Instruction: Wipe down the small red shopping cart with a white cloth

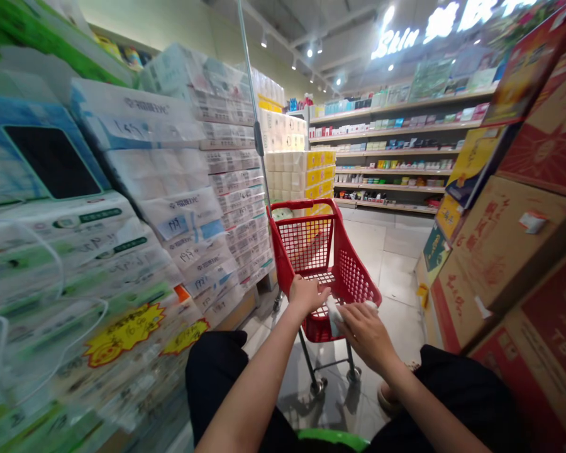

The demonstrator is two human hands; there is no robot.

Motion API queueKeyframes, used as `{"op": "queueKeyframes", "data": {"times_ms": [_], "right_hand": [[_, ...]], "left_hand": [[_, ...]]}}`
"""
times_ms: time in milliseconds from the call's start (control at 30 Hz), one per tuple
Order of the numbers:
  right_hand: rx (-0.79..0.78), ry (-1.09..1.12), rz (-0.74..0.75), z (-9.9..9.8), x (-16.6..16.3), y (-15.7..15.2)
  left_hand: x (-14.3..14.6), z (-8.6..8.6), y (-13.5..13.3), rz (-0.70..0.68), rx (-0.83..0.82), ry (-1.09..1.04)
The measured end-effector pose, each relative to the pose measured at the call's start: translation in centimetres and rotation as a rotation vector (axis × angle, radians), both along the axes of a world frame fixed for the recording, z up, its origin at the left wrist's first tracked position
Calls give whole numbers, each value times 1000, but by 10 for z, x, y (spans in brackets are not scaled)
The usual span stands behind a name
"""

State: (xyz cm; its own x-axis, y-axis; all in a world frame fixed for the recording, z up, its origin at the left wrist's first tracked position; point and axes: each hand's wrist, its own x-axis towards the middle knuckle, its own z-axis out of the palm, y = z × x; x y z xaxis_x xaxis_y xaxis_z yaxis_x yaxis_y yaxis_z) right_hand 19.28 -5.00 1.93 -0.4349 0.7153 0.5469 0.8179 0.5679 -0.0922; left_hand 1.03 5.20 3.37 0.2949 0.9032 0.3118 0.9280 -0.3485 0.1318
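Note:
A red plastic shopping cart [356, 270] with grid walls stands in front of my knees, on a metal frame with casters. My left hand [306, 294] is at the near left of its rim, fingers curled over the edge. Nearer the right side, my right hand [365, 330] presses a crumpled white cloth or tissue [334, 316] against the near rim. Part of the cloth sticks out between the two hands, and the rest is hidden under the right fingers. A thin upright pole [249, 69] with a dark clip rises at the cart's left side.
Packs of tissue paper [170, 189] are stacked high on the left, with yellow price tags [122, 333]. Cardboard boxes [514, 233] line the right. Shelves of small goods [387, 151] stand at the back, beyond the tiled floor [396, 258]. A green seat edge [332, 438] shows below me.

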Motion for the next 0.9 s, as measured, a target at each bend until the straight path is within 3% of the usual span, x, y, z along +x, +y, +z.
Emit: {"op": "queueKeyframes", "data": {"times_ms": [133, 200, 300, 400, 533, 700, 900], "right_hand": [[-31, -49, 113, 7, -7, 5], [-59, -81, 152, 12, 5, 14], [-89, -98, 185, 24, 31, 26], [-119, -106, 237, 32, 53, 35], [-159, -102, 281, 29, 67, 55], [-139, -56, 214, 25, 82, 101], [-114, 13, -4, 31, 86, 160]], "left_hand": [[-23, 1, 1, 57, 73, 80], [-35, 2, 0, 65, 123, 114], [-46, 3, 1, 209, 176, 107], [-50, 2, 6, 331, 84, 59], [-48, 3, 13, 266, -107, 54], [-39, 5, 14, 249, -98, 96], [-27, -4, 14, 254, -89, 16]]}}
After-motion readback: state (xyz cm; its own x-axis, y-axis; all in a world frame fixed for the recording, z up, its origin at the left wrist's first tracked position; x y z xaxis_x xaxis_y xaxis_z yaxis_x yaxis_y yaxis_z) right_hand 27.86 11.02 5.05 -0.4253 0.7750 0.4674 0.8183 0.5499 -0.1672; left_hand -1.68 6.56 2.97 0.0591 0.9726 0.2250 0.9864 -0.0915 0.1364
